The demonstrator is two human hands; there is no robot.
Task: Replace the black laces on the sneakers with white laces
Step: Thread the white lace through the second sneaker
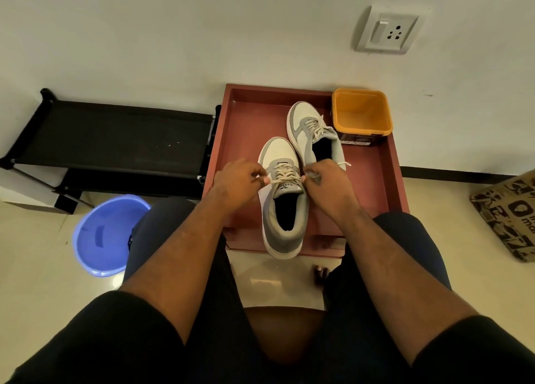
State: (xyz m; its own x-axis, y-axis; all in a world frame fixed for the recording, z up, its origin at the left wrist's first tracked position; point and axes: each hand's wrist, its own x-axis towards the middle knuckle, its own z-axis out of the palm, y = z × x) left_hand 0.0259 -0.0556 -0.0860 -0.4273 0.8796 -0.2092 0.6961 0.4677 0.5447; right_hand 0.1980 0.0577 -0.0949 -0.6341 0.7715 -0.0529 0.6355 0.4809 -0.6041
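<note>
Two grey-and-white sneakers stand on a reddish-brown tray (240, 117). The near sneaker (282, 210) carries a white lace (283, 173) threaded through its eyelets. My left hand (236, 181) pinches the lace's left end beside the tongue. My right hand (327, 181) pinches the right end at the other side. The far sneaker (311, 129) is laced in white too, and one loose lace tip (344, 163) lies past my right hand. No black lace is visible.
An orange square tub (362, 114) sits in the tray's far right corner. A black shoe rack (110, 140) stands to the left against the wall, a blue basin (101, 236) on the floor by my left knee, a printed cardboard box (509, 210) at right.
</note>
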